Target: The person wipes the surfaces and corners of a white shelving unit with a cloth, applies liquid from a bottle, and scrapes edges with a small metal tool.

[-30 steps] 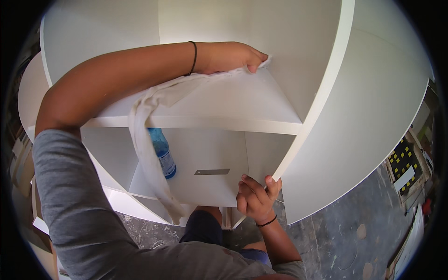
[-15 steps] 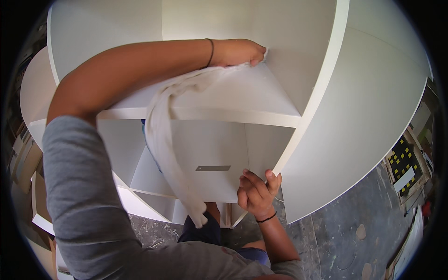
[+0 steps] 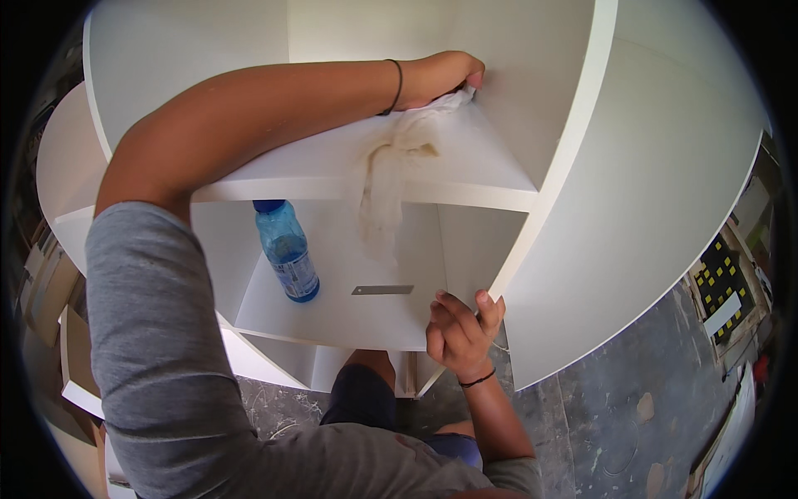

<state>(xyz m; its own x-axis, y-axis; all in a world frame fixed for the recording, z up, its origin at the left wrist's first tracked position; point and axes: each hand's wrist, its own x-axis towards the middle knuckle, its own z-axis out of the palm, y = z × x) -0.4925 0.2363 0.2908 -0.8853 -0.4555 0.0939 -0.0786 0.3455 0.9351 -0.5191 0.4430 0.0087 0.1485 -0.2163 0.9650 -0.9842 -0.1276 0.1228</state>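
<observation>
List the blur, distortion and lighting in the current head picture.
Head view: the cloth smears at its hanging end, likely from motion, while the blue bottle looks sharper; head view: the right side panel looks bowed, and the frame's corners go black; head view: the upper back panel is bright, the lower right wall shaded.

A scuffed grey floor (image 3: 598, 416) with pale patches (image 3: 645, 407) stretches lower right; boards (image 3: 51, 291) crowd the far left.

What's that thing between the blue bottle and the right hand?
In the head view, a flat grey strip lies on the lower shelf between the blue bottle and the right hand.
</observation>
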